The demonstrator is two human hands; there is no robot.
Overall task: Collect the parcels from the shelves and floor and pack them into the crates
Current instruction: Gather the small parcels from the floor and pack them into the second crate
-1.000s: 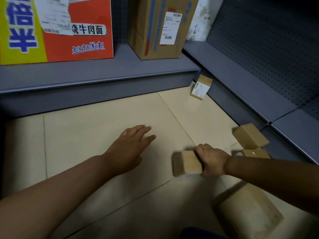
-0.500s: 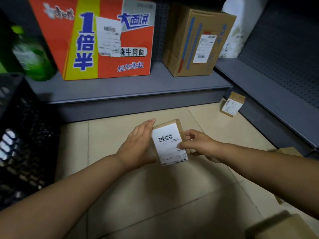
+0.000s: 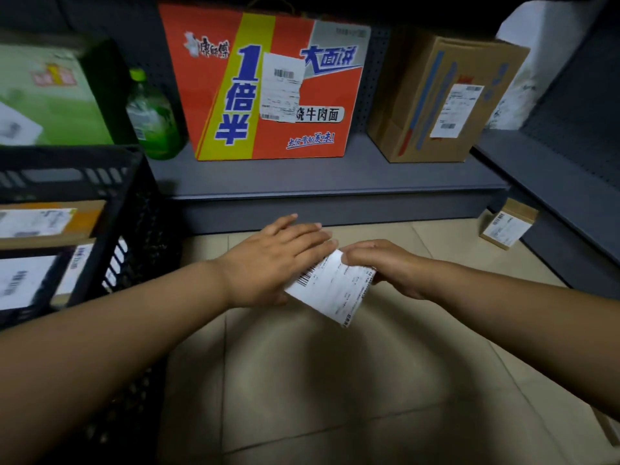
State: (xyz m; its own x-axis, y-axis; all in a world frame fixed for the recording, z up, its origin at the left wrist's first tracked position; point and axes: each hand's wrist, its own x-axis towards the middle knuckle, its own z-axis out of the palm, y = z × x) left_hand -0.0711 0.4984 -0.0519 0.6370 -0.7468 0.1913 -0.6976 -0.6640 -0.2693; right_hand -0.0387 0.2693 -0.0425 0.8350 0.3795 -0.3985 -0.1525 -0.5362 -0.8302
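Observation:
A small brown parcel [image 3: 332, 288] with a white barcode label facing up is held between my two hands, low over the tiled floor. My left hand [image 3: 271, 258] lies against its left side with straight fingers reaching over the far edge. My right hand [image 3: 385, 266] grips its right side, fingertips on the label. A black plastic crate [image 3: 129, 209] stands just left of my left hand, with labelled parcels [image 3: 37, 223] inside. Another small labelled parcel [image 3: 506, 226] leans on the floor at the right shelf base.
The low grey shelf [image 3: 335, 186] behind carries an orange noodle bag [image 3: 278, 88], a brown cardboard box [image 3: 443, 99], a green bottle [image 3: 151, 119] and a green box [image 3: 43, 95]. A second shelf [image 3: 570, 182] runs along the right. A box corner [image 3: 607, 427] shows at bottom right.
My right hand lifted the small parcel from the floor and carried it left. My left hand met it, and both moved nearer the crate, which has come into view.

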